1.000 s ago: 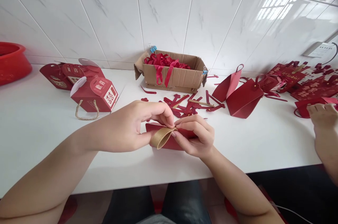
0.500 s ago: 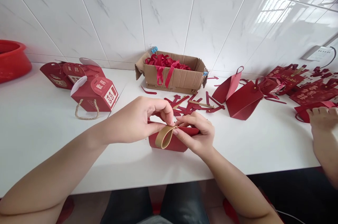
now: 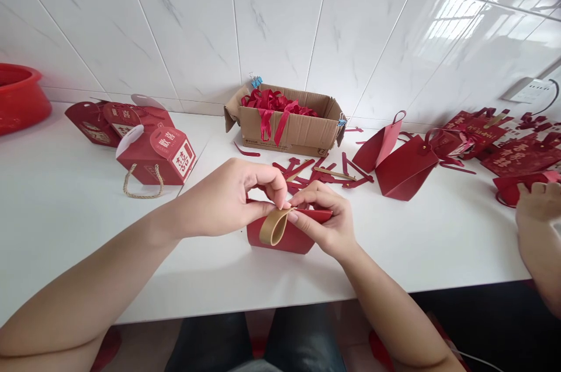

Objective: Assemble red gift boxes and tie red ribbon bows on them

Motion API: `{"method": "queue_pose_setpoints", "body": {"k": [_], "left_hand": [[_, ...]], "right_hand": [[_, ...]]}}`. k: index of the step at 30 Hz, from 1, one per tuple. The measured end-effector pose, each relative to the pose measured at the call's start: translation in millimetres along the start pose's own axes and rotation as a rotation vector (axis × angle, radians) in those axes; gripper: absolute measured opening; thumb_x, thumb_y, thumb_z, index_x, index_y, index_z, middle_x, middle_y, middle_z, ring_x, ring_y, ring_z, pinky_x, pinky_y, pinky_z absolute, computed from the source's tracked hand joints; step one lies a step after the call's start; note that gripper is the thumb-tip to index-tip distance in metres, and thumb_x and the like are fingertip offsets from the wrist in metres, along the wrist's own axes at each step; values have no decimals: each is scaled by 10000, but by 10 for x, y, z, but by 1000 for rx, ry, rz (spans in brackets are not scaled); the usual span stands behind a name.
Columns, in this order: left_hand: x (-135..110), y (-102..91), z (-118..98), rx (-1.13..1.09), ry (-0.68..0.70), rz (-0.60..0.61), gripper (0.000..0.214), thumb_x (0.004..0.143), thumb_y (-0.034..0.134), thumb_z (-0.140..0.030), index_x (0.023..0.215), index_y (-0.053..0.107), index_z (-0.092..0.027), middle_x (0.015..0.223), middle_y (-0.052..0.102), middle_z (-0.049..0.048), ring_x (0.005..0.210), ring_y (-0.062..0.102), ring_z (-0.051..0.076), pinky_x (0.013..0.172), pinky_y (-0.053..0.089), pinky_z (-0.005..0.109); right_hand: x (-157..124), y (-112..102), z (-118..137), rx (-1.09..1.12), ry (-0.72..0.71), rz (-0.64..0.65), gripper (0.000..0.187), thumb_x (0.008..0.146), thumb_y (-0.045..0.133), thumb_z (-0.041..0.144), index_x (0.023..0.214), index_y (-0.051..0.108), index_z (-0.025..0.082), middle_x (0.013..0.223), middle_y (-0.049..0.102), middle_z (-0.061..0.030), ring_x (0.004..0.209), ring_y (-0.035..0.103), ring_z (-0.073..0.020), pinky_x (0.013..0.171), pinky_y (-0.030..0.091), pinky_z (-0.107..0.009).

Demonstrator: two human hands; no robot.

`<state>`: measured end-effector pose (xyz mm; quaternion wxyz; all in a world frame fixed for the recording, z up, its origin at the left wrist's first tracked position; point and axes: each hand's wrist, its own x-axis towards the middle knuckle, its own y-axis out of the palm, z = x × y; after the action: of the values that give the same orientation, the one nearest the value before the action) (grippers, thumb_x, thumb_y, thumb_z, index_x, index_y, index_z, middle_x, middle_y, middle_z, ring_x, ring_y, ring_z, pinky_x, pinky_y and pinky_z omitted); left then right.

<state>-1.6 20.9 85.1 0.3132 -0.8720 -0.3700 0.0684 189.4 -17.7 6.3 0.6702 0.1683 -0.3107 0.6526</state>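
A small red gift box (image 3: pixel 280 239) stands on the white table in front of me. A gold strap (image 3: pixel 268 230), bent into a loop, hangs over its near face from the top edge. My left hand (image 3: pixel 245 194) pinches the strap's ends at that edge, thumb and fingertips together. With thumb on the near side and fingers behind, my right hand (image 3: pixel 328 217) grips the top of the box beside the strap. The fingertips hide where the strap meets the box. Just behind lie loose red and gold straps (image 3: pixel 322 173).
At the back stands a cardboard box (image 3: pixel 287 129) of red ribbon. Red gift boxes (image 3: pixel 153 156) are on the left, near a red basin (image 3: pixel 21 100). Two finished-looking red boxes (image 3: pixel 407 167) stand right, with printed bags (image 3: pixel 521 150) beyond. Another person's hand (image 3: pixel 541 202) is at the far right.
My hands stay at the box's top edge with only slight finger shifts. The strap loop has turned a little. The other person's hand at the right has moved slightly.
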Motion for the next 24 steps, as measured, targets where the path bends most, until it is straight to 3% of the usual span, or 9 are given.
{"method": "queue_pose_setpoints", "body": {"k": [10,16,24], "left_hand": [[2,19,4,-23,3,-11,60,819,598,-194,760,590,-199,787,661,-5,767,646,128,656,533,209],[14,41,34,-46,28,-32,115,839,606,-220,793,501,-204,864,661,-5,810,646,120,644,527,208],[18,43,6,-79,47,-15,190,807,675,-237,819,490,-194,860,620,2,802,615,117,692,529,233]], "right_hand": [[34,-31,45,-95,-72,72,61,804,682,247,771,685,196,747,660,-30,676,622,-147,616,529,-299],[26,7,-3,-86,-126,-9,41,786,701,205,825,699,215,920,708,-70,836,682,-190,747,582,-356],[16,14,-39,-90,-205,-38,85,772,713,175,847,708,216,883,711,-61,807,683,-186,717,588,-350]]}}
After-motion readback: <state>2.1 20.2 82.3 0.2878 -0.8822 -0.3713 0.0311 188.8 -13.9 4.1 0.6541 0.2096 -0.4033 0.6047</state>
